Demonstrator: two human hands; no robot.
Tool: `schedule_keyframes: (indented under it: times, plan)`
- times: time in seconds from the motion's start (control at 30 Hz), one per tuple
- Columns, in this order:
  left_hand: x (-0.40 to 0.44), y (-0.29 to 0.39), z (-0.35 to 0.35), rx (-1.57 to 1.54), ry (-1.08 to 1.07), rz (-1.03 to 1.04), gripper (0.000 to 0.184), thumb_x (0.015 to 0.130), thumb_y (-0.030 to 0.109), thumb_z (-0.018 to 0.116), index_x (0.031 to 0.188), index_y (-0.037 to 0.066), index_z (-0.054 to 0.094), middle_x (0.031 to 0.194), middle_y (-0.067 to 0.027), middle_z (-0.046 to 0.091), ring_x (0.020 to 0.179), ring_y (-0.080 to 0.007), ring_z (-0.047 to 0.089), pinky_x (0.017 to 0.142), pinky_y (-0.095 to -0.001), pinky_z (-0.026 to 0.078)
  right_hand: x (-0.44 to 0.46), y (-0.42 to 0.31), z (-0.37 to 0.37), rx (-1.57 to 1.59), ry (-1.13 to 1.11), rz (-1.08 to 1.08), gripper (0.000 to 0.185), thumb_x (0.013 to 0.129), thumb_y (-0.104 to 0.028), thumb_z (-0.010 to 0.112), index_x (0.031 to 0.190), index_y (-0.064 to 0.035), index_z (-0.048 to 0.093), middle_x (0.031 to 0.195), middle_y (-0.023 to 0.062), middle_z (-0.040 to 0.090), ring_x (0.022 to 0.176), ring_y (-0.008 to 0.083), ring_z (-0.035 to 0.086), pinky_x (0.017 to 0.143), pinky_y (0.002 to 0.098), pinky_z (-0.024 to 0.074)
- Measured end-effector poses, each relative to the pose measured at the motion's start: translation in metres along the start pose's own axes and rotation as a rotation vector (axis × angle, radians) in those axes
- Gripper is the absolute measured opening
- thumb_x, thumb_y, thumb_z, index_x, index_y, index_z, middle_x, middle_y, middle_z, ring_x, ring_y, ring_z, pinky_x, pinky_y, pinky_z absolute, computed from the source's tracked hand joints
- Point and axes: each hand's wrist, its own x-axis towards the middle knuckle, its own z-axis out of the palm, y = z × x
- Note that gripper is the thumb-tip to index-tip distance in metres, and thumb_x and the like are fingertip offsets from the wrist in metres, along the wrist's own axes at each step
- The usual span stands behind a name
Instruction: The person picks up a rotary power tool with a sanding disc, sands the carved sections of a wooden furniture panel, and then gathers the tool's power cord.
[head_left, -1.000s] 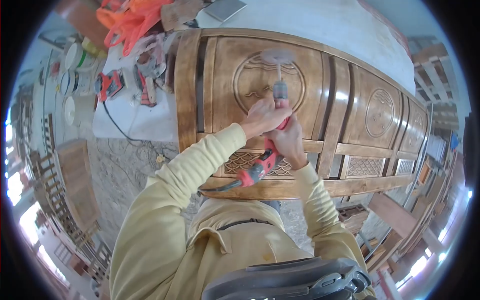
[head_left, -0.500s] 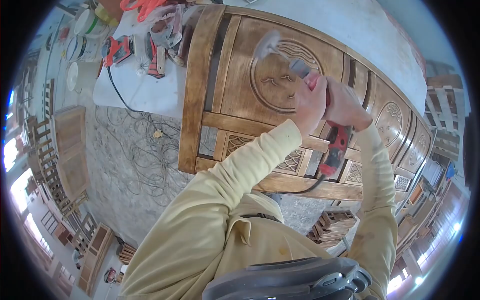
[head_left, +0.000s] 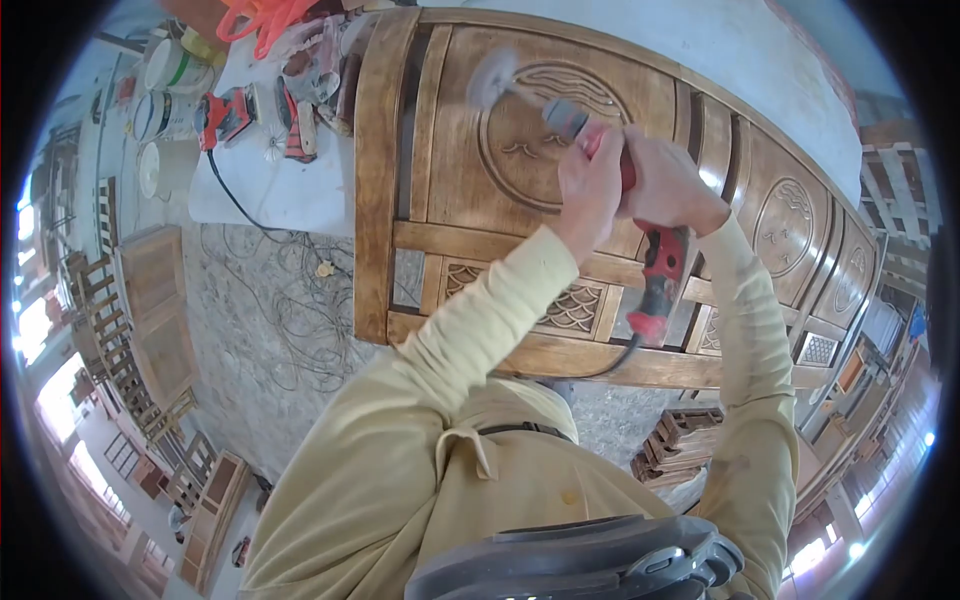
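The left hand [head_left: 590, 185] was closed round the front of the red power tool [head_left: 660, 285], and the right hand [head_left: 672, 182] gripped it just behind, holding it over the wooden panel [head_left: 455, 170]. Its blurred wheel [head_left: 492, 80], at the top of the carved circle [head_left: 530, 140] a second earlier, had swung to the upper left, so the work seemed to have shifted toward the panel's left side; whether it touched could not be told. Farther out, a red sander [head_left: 228, 115] lay on the white surface [head_left: 300, 195]. No brand, label or writing could be read.
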Motion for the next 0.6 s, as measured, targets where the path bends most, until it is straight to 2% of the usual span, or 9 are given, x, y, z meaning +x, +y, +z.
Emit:
schedule_keyframes:
  times: [0.13,0.23,0.33,0.4,0.43,0.47,0.53,0.57,0.6]
  plan:
    - [-0.014,-0.008,-0.016,-0.011,0.039,-0.017,0.023,0.106,0.032,0.067,0.117,0.012,0.066,0.108,0.0019,0.065,0.103,-0.0094,0.063,0.090,-0.0318,0.054,0.002,-0.006,0.016,-0.031,0.033,-0.076,0.071,0.070,-0.036,0.089,0.120,0.0035,0.057,0.096,0.0271,0.075,0.094,0.0502,0.073,0.084,0.0538,0.0577]
    - [-0.053,-0.031,-0.015,-0.036,0.209,0.033,0.023,0.108,0.032,0.065,0.118,0.011,0.065,0.107,0.0011,0.066,0.100,-0.0092,0.064,0.089,-0.0305,0.053,-0.015,-0.013,0.020,-0.053,-0.141,-0.136,0.067,0.071,-0.034,0.087,0.119,0.0020,0.058,0.097,0.0258,0.076,0.094,0.0499,0.073,0.085,0.0543,0.0568]
    - [-0.080,-0.066,-0.014,-0.135,0.210,-0.005,0.021,0.109,0.031,0.064,0.116,0.011,0.064,0.104,0.0010,0.067,0.098,-0.0091,0.064,0.087,-0.0299,0.053,-0.049,-0.005,0.031,-0.093,-0.295,-0.119,0.068,0.069,-0.032,0.089,0.119,0.0019,0.057,0.100,0.0261,0.075,0.096,0.0491,0.073,0.086,0.0551,0.0563]
    - [-0.089,-0.089,-0.013,-0.090,0.153,-0.137,0.018,0.111,0.029,0.063,0.117,0.012,0.063,0.105,0.0010,0.066,0.097,-0.0090,0.063,0.088,-0.0301,0.053,-0.073,0.009,0.042,-0.023,-0.240,-0.062,0.070,0.068,-0.029,0.090,0.123,0.0006,0.057,0.101,0.0266,0.075,0.098,0.0489,0.073,0.087,0.0543,0.0565]
    - [-0.089,-0.096,-0.014,-0.067,0.025,-0.072,0.025,0.107,0.030,0.066,0.119,0.008,0.068,0.105,-0.0022,0.070,0.099,-0.0116,0.067,0.090,-0.0329,0.054,-0.087,0.018,0.051,0.110,-0.161,-0.072,0.076,0.067,-0.028,0.093,0.127,-0.0009,0.057,0.102,0.0267,0.075,0.099,0.0498,0.072,0.087,0.0541,0.0565]
    - [-0.097,-0.090,-0.011,-0.068,0.025,-0.081,0.025,0.107,0.030,0.066,0.119,0.008,0.068,0.105,-0.0022,0.070,0.099,-0.0116,0.067,0.090,-0.0329,0.054,-0.102,0.020,0.059,0.112,-0.165,-0.066,0.076,0.067,-0.028,0.093,0.127,-0.0009,0.057,0.102,0.0267,0.075,0.099,0.0498,0.072,0.087,0.0541,0.0565]
    - [-0.105,-0.067,0.005,0.307,-0.032,-0.134,0.033,0.101,0.033,0.069,0.110,0.001,0.073,0.101,-0.0131,0.076,0.097,-0.0220,0.073,0.089,-0.0377,0.056,-0.127,0.025,0.071,0.152,0.024,0.143,0.078,0.067,-0.031,0.095,0.130,-0.0030,0.058,0.104,0.0261,0.075,0.100,0.0505,0.072,0.088,0.0535,0.0564]
    - [-0.102,-0.095,0.004,0.474,0.022,-0.081,0.043,0.098,0.041,0.069,0.107,0.000,0.075,0.102,-0.0215,0.078,0.099,-0.0365,0.076,0.092,-0.0444,0.057,-0.141,0.030,0.085,0.217,0.085,0.203,0.078,0.067,-0.031,0.096,0.131,-0.0041,0.059,0.105,0.0250,0.075,0.100,0.0500,0.072,0.088,0.0535,0.0564]
    - [-0.107,-0.097,0.002,0.475,-0.003,-0.089,0.043,0.098,0.041,0.069,0.107,0.000,0.075,0.102,-0.0215,0.078,0.099,-0.0365,0.076,0.092,-0.0444,0.057,-0.152,0.028,0.096,0.213,0.097,0.226,0.078,0.067,-0.031,0.096,0.131,-0.0041,0.059,0.105,0.0250,0.075,0.100,0.0500,0.072,0.088,0.0535,0.0564]
